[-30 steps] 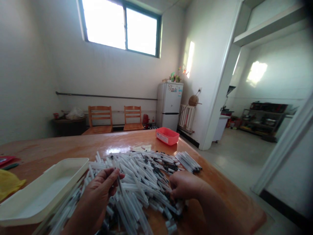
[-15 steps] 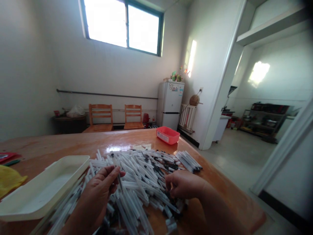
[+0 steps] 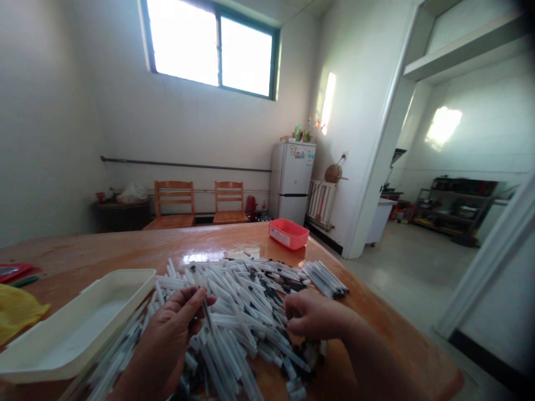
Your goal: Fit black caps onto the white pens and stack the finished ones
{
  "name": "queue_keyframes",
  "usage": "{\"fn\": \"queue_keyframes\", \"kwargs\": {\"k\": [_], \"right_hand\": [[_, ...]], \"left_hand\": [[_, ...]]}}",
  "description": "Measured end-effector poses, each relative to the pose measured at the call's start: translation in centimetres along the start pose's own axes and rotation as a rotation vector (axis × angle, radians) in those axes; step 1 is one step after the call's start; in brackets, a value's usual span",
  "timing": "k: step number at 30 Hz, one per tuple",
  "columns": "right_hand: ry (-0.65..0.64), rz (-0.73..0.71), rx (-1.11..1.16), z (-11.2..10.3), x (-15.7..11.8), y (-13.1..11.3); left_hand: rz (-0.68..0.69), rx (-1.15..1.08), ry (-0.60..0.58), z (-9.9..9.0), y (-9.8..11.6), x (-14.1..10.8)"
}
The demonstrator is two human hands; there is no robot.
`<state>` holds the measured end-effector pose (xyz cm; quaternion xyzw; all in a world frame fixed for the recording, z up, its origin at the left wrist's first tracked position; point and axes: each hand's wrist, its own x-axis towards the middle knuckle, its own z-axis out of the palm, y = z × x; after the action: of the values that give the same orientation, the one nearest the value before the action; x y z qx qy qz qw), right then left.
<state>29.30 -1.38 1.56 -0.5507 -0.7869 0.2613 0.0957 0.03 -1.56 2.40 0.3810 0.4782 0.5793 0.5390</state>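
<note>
A wide heap of pen parts (image 3: 232, 301), mostly clear-white barrels with black caps among them, is spread over the table. Above its left part, my left hand (image 3: 178, 320) pinches a slim pen (image 3: 208, 316) between thumb and fingertips, with the pen slanting downward. My right hand (image 3: 313, 314) is at the heap's right side, its fingers curled down and closed near some black caps (image 3: 307, 348). Whatever those fingers hold is hidden. Beyond that hand lies a neat row of pens (image 3: 326, 277) with dark ends.
At the left stands a cream tray (image 3: 144, 278), with a yellow cloth or bag (image 3: 20, 312) and a red item (image 3: 14, 272) beside it. A red plastic basket (image 3: 288, 234) rests near the far edge of the wooden table (image 3: 104, 245). Chairs (image 3: 174, 200) and a fridge (image 3: 292, 178) stand behind.
The view has tilted up slightly, so everything sits a little lower. Both hands keep nearly the same place; the right fingers look slightly more curled. The left hand still pinches the pen.
</note>
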Motion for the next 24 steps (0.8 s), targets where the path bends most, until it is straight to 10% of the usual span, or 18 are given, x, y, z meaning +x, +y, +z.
{"fn": "queue_keyframes", "kwargs": {"k": [6, 24], "right_hand": [[-0.048, -0.011, 0.558, 1.2, 1.1, -0.7], [-0.017, -0.171, 1.314, 4.5, 2.8, -4.5]], "left_hand": [[-0.046, -0.075, 0.008, -0.4, -0.2, 0.3], [-0.095, -0.164, -0.031, 0.6, -1.2, -0.3]]}}
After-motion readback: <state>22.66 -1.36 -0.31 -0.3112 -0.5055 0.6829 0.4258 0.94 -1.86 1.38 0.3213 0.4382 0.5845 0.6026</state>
